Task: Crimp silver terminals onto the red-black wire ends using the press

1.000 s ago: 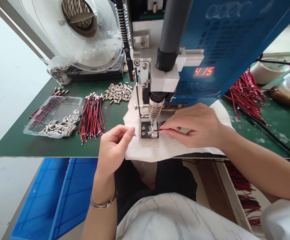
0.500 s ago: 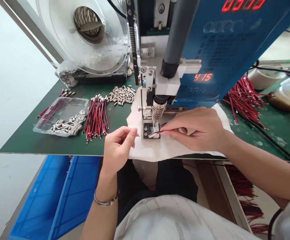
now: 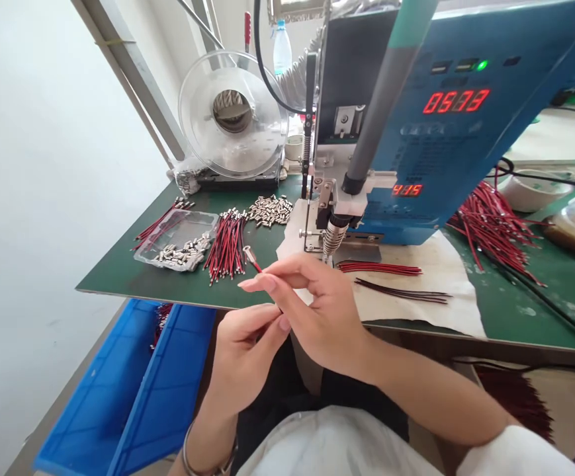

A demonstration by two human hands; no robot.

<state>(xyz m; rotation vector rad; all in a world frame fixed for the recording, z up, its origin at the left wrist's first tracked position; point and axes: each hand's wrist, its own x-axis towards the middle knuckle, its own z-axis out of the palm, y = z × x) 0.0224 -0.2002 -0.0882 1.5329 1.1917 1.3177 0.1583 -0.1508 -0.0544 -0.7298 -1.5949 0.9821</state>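
Note:
My right hand (image 3: 319,307) pinches a thin red wire (image 3: 257,267) between thumb and fingers. A small silver metal part (image 3: 249,254) sits at the wire's upper end and points up and left, beyond my fingertips. Just below, my left hand (image 3: 250,354) is closed in a pinch against the right hand's fingers. A dark bit of the wire shows at its fingertips; the rest is hidden. Behind my right hand stands the blue soldering machine (image 3: 416,152), its sprung metal tip (image 3: 334,235) partly covered by that hand.
Red-black wires (image 3: 381,268) and dark wires (image 3: 401,291) lie on a white cloth (image 3: 458,311). To the left are a wire bundle (image 3: 227,244), a pile of silver parts (image 3: 270,210) and a clear tray (image 3: 143,254). Blue bins (image 3: 158,396) stand below the table edge.
My right hand has left the machine's tip and moved left and toward me with the wire and silver part. My left hand has met it. The view has shifted upward.

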